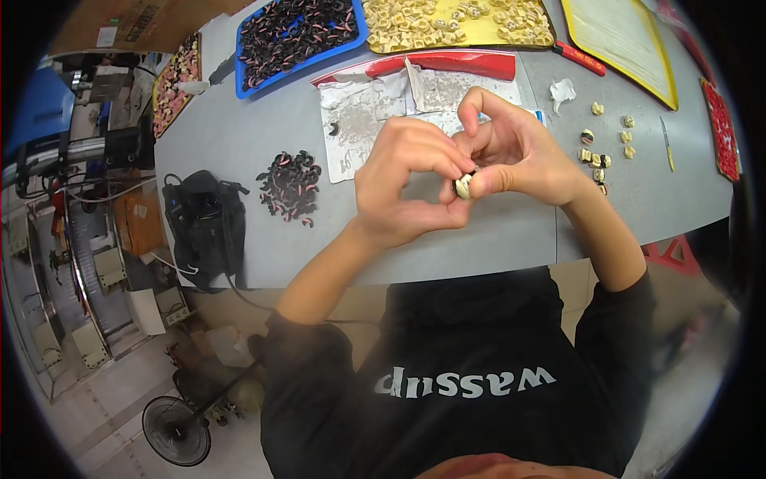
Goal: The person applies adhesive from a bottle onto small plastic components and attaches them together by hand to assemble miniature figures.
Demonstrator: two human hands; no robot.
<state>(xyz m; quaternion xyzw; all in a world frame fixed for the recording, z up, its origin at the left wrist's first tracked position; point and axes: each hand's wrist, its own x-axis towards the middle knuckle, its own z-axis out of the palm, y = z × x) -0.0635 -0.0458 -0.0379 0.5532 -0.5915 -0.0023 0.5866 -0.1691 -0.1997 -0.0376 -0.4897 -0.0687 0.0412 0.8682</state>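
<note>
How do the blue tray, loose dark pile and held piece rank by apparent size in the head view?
1. Blue tray
2. Loose dark pile
3. Held piece, partly hidden by fingers

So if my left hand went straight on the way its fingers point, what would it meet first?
Your left hand would likely meet the small cream-and-black piece right at its fingertips, then your right hand; exact contact and depth are hard to judge.
</note>
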